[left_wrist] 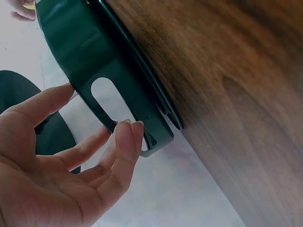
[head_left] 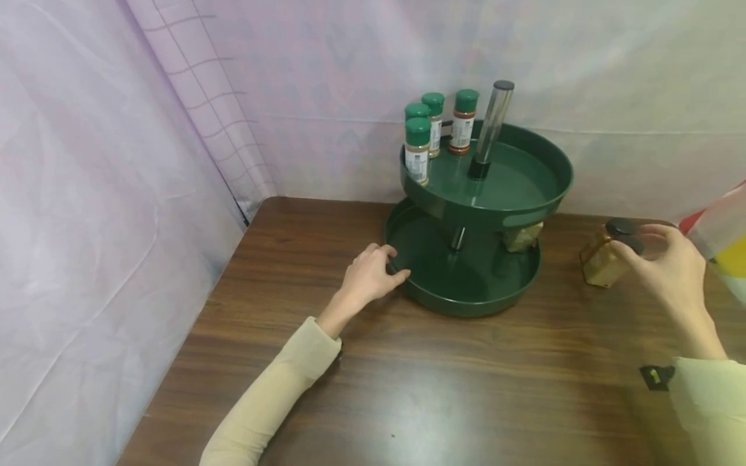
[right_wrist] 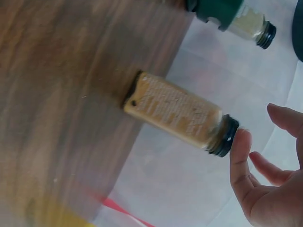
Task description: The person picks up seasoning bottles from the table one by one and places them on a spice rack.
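Observation:
A green two-tier turntable (head_left: 460, 304) stands on the table, with a metal post through both trays. My left hand (head_left: 367, 275) grips the lower tray's left rim; in the left wrist view its fingertips are at the oblong slot (left_wrist: 111, 90), with the thumb on the rim. Right of the turntable, a square spice jar (right_wrist: 173, 111) with tan contents and a black lid stands upright on the table. A fingertip of my right hand (right_wrist: 272, 196) is at the lid, while its thumb stays apart. In the head view, a second dark lid (head_left: 620, 226) shows right behind.
Several green-capped spice bottles (head_left: 417, 158) stand on the upper tray's left side. Another square jar (head_left: 521, 238) sits in the lower tray at the right. A colorful bag (head_left: 719, 236) lies at the far right. A white curtain (head_left: 326, 155) hangs behind the table.

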`<state>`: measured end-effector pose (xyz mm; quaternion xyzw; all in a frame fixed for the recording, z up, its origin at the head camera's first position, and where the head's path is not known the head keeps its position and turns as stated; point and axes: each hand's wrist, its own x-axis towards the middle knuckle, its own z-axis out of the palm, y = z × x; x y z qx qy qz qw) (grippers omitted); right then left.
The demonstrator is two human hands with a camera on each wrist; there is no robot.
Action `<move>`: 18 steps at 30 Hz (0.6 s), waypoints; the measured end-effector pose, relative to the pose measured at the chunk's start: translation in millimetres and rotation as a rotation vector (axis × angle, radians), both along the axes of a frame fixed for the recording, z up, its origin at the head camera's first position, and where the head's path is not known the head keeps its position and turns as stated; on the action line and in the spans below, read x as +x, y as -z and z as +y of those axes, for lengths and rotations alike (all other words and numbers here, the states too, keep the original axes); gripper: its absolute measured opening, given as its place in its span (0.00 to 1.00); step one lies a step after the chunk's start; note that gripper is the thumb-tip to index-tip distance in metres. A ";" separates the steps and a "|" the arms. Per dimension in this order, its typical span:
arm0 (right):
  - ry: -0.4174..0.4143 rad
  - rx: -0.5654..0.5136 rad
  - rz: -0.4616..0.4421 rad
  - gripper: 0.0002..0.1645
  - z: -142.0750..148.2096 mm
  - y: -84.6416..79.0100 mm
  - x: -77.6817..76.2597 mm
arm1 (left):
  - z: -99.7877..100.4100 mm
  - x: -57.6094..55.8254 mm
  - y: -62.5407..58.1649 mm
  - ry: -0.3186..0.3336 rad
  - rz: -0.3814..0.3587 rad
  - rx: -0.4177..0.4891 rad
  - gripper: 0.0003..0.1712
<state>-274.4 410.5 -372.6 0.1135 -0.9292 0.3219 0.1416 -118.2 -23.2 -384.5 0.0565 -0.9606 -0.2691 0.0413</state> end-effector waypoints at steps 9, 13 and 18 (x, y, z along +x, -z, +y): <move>0.011 -0.028 -0.045 0.42 7.5 11.9 -10.2 | -1.7 0.0 3.0 -0.006 -0.001 -0.005 0.31; 0.004 -0.018 -0.075 0.44 10.4 17.1 -12.2 | -1.5 -0.5 3.6 -0.003 -0.005 -0.003 0.31; 0.012 -0.004 -0.120 0.47 10.9 21.9 -13.5 | -1.0 -0.5 2.4 -0.003 -0.007 -0.003 0.31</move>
